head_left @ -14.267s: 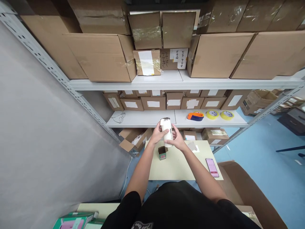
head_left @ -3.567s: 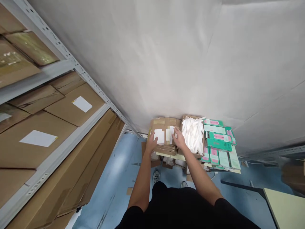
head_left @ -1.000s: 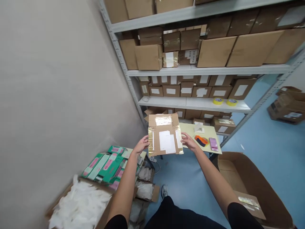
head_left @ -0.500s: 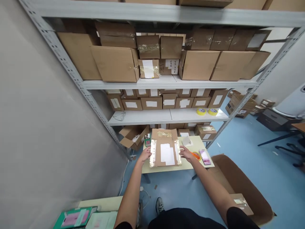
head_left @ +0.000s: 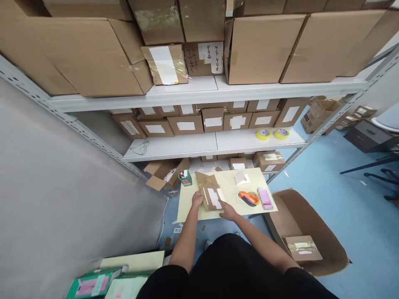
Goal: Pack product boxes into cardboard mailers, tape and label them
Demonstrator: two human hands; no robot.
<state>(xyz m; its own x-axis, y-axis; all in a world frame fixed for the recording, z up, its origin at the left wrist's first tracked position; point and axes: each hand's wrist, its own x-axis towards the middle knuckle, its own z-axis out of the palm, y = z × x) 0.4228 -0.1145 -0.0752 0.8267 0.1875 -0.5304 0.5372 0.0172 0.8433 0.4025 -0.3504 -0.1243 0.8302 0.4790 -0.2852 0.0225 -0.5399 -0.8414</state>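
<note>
You've got a bare strip of desk [head_left: 187, 205] left of your left hand [head_left: 197, 200], with the green box [head_left: 186, 179] blocking its back end. Between the folded carton [head_left: 212, 195] and the orange tape dispenser [head_left: 248, 199], there's a channel running back, the white piece [head_left: 240, 178] narrowing its far right. Right of that, dispenser and phone [head_left: 264, 198] crowd your way; beyond the far edge, shelving [head_left: 174, 148] bars you.

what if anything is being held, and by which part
The labelled cardboard carton: left hand at its left edge, right hand at its near right corner.
</note>
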